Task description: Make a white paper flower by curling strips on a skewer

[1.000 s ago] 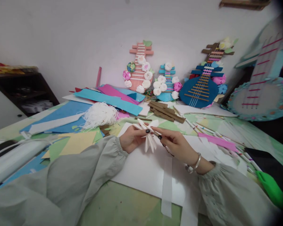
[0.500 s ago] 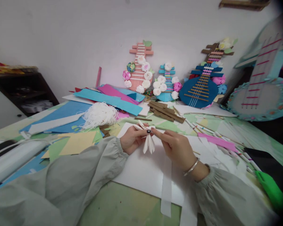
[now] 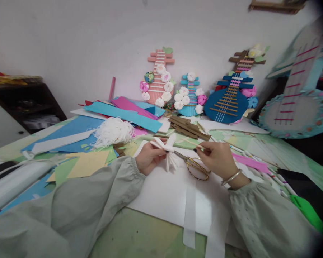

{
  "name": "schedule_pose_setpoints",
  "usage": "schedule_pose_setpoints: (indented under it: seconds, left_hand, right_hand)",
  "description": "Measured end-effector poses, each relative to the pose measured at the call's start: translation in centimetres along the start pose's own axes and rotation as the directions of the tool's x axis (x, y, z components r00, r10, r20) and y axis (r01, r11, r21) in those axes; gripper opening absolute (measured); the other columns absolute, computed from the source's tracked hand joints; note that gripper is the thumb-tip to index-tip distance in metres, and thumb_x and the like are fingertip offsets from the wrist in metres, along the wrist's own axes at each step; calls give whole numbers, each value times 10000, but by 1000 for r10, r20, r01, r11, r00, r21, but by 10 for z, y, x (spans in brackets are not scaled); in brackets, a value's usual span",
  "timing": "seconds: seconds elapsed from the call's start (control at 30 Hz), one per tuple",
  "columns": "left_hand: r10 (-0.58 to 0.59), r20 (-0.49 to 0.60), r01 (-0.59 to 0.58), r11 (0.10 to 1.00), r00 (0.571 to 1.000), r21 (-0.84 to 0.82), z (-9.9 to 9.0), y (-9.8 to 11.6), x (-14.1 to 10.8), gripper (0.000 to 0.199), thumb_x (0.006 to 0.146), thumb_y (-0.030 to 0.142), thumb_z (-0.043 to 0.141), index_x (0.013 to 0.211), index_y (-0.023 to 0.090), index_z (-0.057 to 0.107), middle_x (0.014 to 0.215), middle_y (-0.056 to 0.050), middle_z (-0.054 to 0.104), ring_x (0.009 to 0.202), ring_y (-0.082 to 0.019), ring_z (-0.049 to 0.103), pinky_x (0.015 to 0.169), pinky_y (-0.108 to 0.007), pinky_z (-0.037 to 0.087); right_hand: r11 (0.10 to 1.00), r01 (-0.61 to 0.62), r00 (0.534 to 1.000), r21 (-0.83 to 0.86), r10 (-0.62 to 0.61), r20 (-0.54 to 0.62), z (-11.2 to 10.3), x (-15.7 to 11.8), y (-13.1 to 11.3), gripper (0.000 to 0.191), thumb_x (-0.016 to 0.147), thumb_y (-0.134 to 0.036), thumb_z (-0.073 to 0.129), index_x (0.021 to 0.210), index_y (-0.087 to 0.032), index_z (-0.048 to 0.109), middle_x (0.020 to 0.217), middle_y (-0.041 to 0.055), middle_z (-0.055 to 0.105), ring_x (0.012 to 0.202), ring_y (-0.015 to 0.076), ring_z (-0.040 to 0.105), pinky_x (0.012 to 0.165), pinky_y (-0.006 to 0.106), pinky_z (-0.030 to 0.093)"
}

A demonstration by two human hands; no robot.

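Note:
My left hand [image 3: 150, 156] pinches a white paper flower [image 3: 169, 147] with narrow folded petals spreading up, left and down. My right hand [image 3: 218, 157], wearing a silver bangle, is closed on a thin pale stick [image 3: 188, 141] that points left toward the flower, apart from it. Below that stick, gold-handled scissors [image 3: 197, 168] lie on a white sheet [image 3: 161, 197], their blades running toward the flower. Petals partly cover the left fingertips.
White string [image 3: 114, 132] lies bundled at left, near coloured paper sheets [image 3: 123, 114] and brown strips [image 3: 190, 127]. Decorated paper lutes [image 3: 226, 104] lean on the wall. A dark phone-like slab [image 3: 304, 186] and a green object [image 3: 308, 211] lie at right; a paper strip [image 3: 190, 218] overhangs the sheet.
My right hand has drawn back to the right from the flower, and its stick now points left. The scissors have come into view. The flower has turned slightly in my left hand.

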State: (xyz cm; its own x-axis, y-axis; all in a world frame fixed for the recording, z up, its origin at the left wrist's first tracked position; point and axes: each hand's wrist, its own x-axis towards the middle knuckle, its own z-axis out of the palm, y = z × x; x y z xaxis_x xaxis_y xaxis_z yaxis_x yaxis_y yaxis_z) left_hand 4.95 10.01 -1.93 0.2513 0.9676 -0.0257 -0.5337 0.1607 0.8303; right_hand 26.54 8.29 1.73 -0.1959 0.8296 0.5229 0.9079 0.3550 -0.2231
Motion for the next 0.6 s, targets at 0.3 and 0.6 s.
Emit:
schedule_pose_setpoints:
  seconds: [0.3,0.6]
  left_hand:
    - [-5,145,-7,997,989,77,5,-2,-8,517,528,86,808,980,158,568,853,-31,669,745,-175,649,665,-306,508]
    - [-42,327,19,997,944,74,5,-2,-11,511,519,73,801,982,161,605,837,-43,665,799,-178,624,746,-308,490]
  right_hand:
    - [722,-323,930,611,125,344,-2,3,-22,245,719,-312,590,871,-151,694,719,30,668,639,140,563,570,231,406]
    - [504,-389,906,771,57,419,-4,0,-29,222,679,-343,663,750,-134,640,670,7,597,578,94,485,523,206,361]
